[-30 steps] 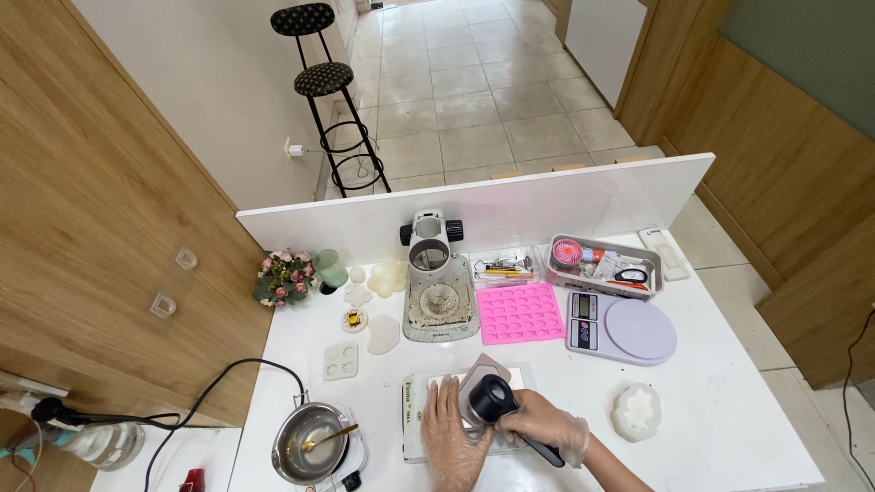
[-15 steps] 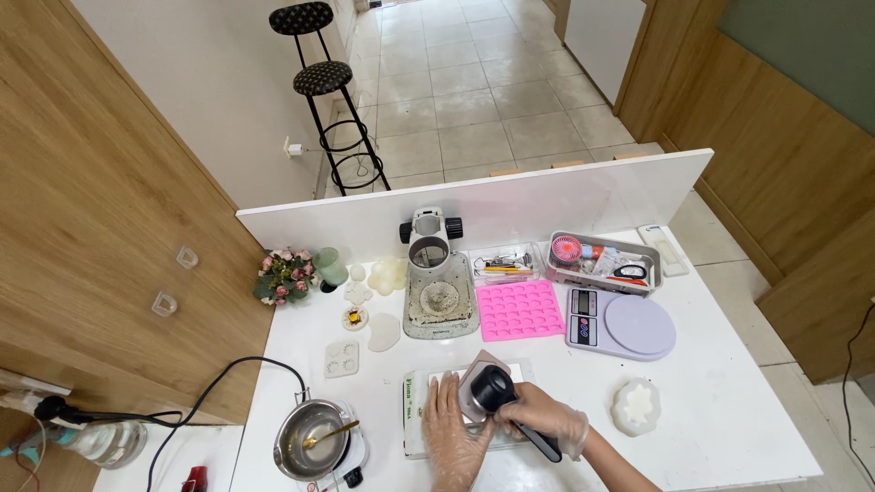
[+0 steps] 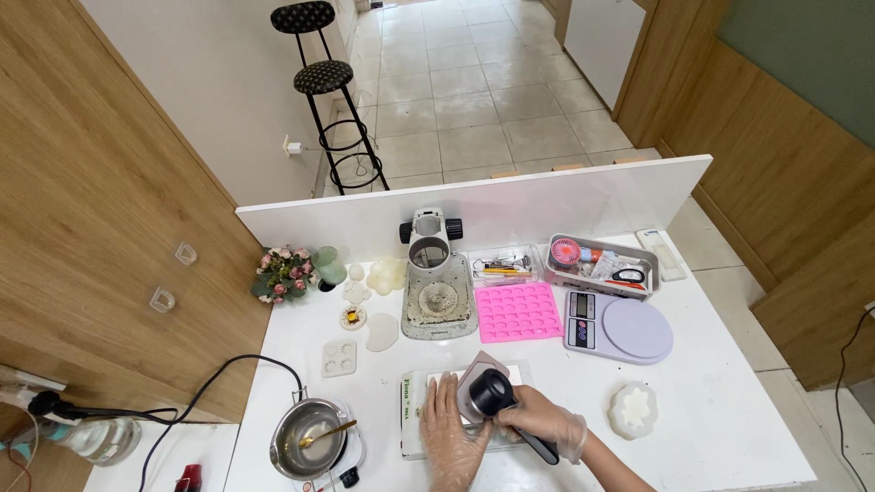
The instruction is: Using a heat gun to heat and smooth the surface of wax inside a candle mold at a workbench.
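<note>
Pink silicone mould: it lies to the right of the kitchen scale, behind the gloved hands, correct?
Not quite. The head view shows the pink silicone mould to the left of the kitchen scale, between it and the grey tray. It does lie behind the gloved hands.

**Two hands in clear gloves**

Both hands wear thin, see-through disposable gloves. The film is loose and crinkled, with small folds that catch the light and give a pale, glossy sheen. The left hand [image 3: 448,435] shows its glove over the fingers and back, down to the wrist at the picture's lower edge. The right hand [image 3: 547,428] shows the same film, bunched and puffed around the knuckles, with the cuff ending just past the wrist. Behind that cuff the right forearm is bare: no sleeve, watch or band shows.
</note>
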